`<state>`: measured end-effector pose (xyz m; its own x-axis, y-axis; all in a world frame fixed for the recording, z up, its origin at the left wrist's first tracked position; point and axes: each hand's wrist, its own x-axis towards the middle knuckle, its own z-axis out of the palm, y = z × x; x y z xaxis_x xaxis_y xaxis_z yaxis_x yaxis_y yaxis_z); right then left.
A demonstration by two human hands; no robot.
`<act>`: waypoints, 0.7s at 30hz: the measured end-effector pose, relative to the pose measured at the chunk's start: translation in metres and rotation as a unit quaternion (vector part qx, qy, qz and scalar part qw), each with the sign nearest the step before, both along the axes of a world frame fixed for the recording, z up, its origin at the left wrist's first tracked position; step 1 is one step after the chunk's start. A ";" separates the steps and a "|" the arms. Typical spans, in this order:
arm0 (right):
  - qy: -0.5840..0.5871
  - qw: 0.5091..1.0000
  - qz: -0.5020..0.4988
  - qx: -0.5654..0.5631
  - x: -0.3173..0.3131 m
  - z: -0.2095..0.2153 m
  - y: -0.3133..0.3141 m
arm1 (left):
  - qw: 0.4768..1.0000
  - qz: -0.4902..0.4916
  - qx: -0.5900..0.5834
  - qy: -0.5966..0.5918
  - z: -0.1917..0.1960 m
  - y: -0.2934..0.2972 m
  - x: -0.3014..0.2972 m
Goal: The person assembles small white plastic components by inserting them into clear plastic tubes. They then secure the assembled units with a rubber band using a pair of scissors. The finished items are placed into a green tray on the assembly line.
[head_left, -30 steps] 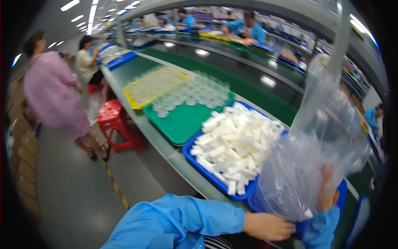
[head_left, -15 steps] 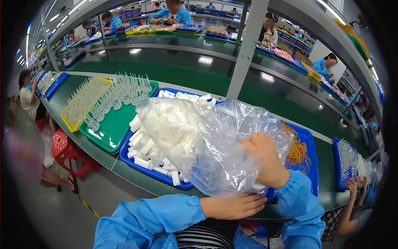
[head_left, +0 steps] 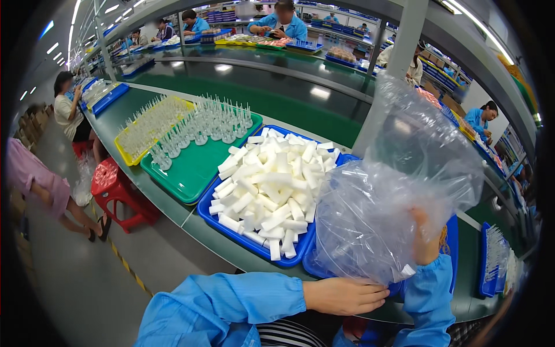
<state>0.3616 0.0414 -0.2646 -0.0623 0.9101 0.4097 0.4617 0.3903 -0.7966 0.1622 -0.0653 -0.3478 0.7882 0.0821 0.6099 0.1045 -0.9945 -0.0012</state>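
My right hand (head_left: 426,240) is raised and grips a large clear plastic bag (head_left: 399,191), which hangs crumpled in front of it and hides most of the fingers. My left hand (head_left: 345,296) lies flat and low at the near edge of the green bench, fingers together, just under the bag's lower edge; it holds nothing that I can see. To the left of the bag a blue tray (head_left: 237,231) is heaped with several white foam blocks (head_left: 267,185). Both of my forearms wear light blue sleeves.
A green tray (head_left: 191,170) of clear plastic parts and a yellow tray (head_left: 128,151) sit further left on the bench. A red stool (head_left: 118,188) stands in the aisle beside seated people. Another blue tray (head_left: 491,263) lies at the right. Workers sit at the far bench.
The bag has lifted up off the foam blocks and swung to the right, uncovering the heaped tray. My left hand has stayed low at the bench edge.
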 end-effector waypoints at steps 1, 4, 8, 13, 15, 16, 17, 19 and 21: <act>0.007 0.999 0.006 -0.032 0.001 0.008 0.003 | 1.000 -0.002 -0.009 -0.005 -0.002 0.000 0.000; -0.250 0.953 0.091 0.146 -0.021 0.046 0.021 | 1.000 -0.009 -0.021 -0.014 -0.001 0.000 0.002; -0.359 0.903 0.154 0.181 -0.090 0.075 0.039 | 1.000 0.012 -0.023 0.006 0.000 -0.002 -0.007; -0.379 0.903 0.196 0.056 -0.116 0.049 0.072 | 1.000 -0.006 -0.012 0.021 0.003 0.001 0.004; -0.462 0.864 0.194 0.052 -0.119 0.058 0.066 | 1.000 0.001 -0.018 0.023 0.001 0.003 0.002; -0.500 0.841 0.199 0.051 -0.122 0.059 0.064 | 0.999 -0.002 -0.029 0.026 0.002 0.003 -0.003; -0.456 0.858 0.226 0.072 -0.115 0.055 0.068 | 0.999 -0.005 -0.040 0.030 0.003 0.002 -0.007; -0.385 0.873 0.275 0.115 -0.084 0.052 0.076 | 0.996 -0.021 -0.087 0.006 0.007 0.003 -0.009; -0.276 0.931 0.229 0.074 -0.066 0.046 0.073 | 0.984 -0.061 -0.166 -0.029 0.010 0.006 -0.006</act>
<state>0.2953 0.1148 -0.2190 -0.6679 0.6725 0.3188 0.5426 0.7332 -0.4099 0.1562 -0.0597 -0.3377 0.7694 0.1914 0.6094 -0.0247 -0.9444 0.3279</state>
